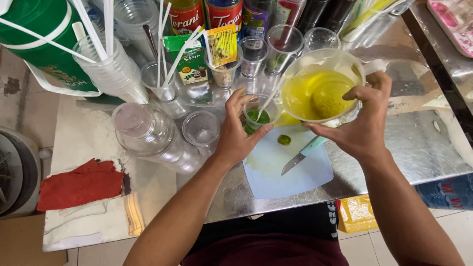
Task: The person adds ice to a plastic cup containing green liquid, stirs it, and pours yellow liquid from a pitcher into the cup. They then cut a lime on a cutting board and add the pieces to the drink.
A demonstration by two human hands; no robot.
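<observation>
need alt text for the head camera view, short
A person's right hand tilts a clear jug of yellow liquid toward a small cup held by the left hand, above a pale blue cutting board with a knife on a steel counter.

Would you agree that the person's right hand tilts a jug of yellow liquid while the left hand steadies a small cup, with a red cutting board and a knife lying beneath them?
Not quite: the cutting board is pale blue, not red, as the head view shows. The rest holds: the right hand tilts the jug of yellow liquid, the left hand steadies the small cup, and the knife lies on the board.
</observation>
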